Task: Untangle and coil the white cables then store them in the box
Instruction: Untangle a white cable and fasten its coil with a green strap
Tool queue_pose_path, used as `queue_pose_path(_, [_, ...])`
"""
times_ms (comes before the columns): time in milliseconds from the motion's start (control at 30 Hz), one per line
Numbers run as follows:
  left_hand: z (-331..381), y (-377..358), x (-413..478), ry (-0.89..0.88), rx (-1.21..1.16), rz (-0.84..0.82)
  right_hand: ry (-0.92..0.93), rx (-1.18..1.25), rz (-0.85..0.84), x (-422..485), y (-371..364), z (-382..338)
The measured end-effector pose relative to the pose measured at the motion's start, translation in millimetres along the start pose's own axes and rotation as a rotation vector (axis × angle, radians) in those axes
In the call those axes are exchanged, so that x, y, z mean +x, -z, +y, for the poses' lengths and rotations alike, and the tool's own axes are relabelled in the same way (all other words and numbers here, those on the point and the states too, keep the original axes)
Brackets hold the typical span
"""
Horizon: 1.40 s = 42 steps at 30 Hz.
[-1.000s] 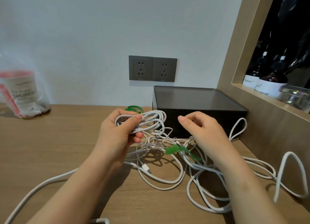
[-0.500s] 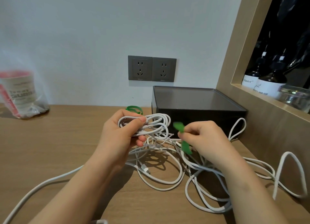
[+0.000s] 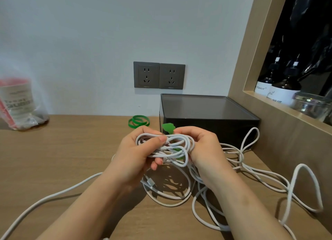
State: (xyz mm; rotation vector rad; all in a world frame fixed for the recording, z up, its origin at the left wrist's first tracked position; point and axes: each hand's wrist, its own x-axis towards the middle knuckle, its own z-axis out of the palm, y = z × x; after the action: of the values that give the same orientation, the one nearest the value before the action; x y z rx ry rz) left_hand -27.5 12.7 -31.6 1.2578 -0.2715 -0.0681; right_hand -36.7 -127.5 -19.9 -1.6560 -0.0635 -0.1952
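My left hand [image 3: 136,155] grips a coiled bundle of white cable [image 3: 170,146] above the wooden desk. My right hand [image 3: 203,146] is against the bundle's right side and pinches a green strap [image 3: 168,128] that passes around the coil. More white cables [image 3: 239,169] lie loose and tangled on the desk below and to the right, with a connector [image 3: 150,182] under my left hand. One long cable [image 3: 45,202] trails off to the lower left. The black box [image 3: 206,112] stands just behind my hands with its lid on.
Green ties [image 3: 138,121] lie on the desk left of the box. A plastic bag with a paper cup [image 3: 18,103] stands at the far left. Two wall sockets [image 3: 159,75] sit above the box. A wooden shelf [image 3: 269,103] with dark bottles [image 3: 285,89] borders the right.
My right hand picked the green strap out of the tangle, raised it and brought it onto the coil that my left hand holds. Both hands now meet at the bundle.
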Motion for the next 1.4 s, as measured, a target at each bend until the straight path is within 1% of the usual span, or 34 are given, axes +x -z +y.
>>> queue_pose_path(233, [-3.3, 4.1, 1.4, -0.016, 0.047, 0.093, 0.035, -0.078, -0.114, -2.8, -0.7, 0.0])
queue_pose_path(467, [-4.4, -0.6, -0.6, -0.040, 0.053, 0.126, -0.026, -0.189, -0.112, -2.6, -5.9, 1.2])
queue_pose_path(567, [-3.2, -3.8, 2.4, -0.039, -0.001, 0.208, -0.045, -0.085, -0.096, -1.4, -9.7, 4.0])
queue_pose_path(700, [0.2, -0.1, 10.0, 0.004, -0.201, 0.358, -0.147, 0.141, -0.233, -2.5, -12.7, 6.6])
queue_pose_path(767, [1.2, 3.2, 12.6, 0.053, -0.289, 0.393, -0.147, 0.122, -0.261, -3.4, -14.1, 7.8])
queue_pose_path(833, [1.4, 5.5, 14.0, 0.114, -0.354, 0.392, -0.095, 0.006, -0.248, -5.4, -16.4, 9.5])
queue_pose_path(900, [0.9, 7.1, 15.3, 0.172, -0.411, 0.373, 0.025, -0.178, -0.187, -7.0, -17.4, 12.1])
queue_pose_path(933, [0.8, 8.0, 16.1, 0.200, -0.443, 0.364, 0.130, -0.313, -0.146, -7.5, -17.6, 15.2])
queue_pose_path(1000, [1.3, 10.8, 17.3, 0.250, -0.510, 0.352, 0.418, -0.604, -0.074, -7.0, -18.3, 21.3])
queue_pose_path(1067, [2.6, 13.4, 17.5, 0.295, -0.555, 0.345, 0.702, -0.762, -0.015, -3.6, -16.9, 25.5])
queue_pose_path(1100, [3.1, 14.4, 17.4, 0.316, -0.576, 0.346, 0.787, -0.795, 0.011, -2.5, -15.2, 25.5])
queue_pose_path(1133, [3.5, 15.1, 17.0, 0.337, -0.597, 0.349, 0.832, -0.823, 0.032, -1.5, -12.7, 25.3])
queue_pose_path(1233, [4.6, 13.9, 15.9, 0.394, -0.652, 0.359, 0.885, -0.926, 0.057, -2.1, -8.5, 22.2])
queue_pose_path(1400, [4.8, 12.0, 15.2, 0.441, -0.640, 0.347, 0.954, -1.064, 0.031, -2.7, -15.2, 18.8])
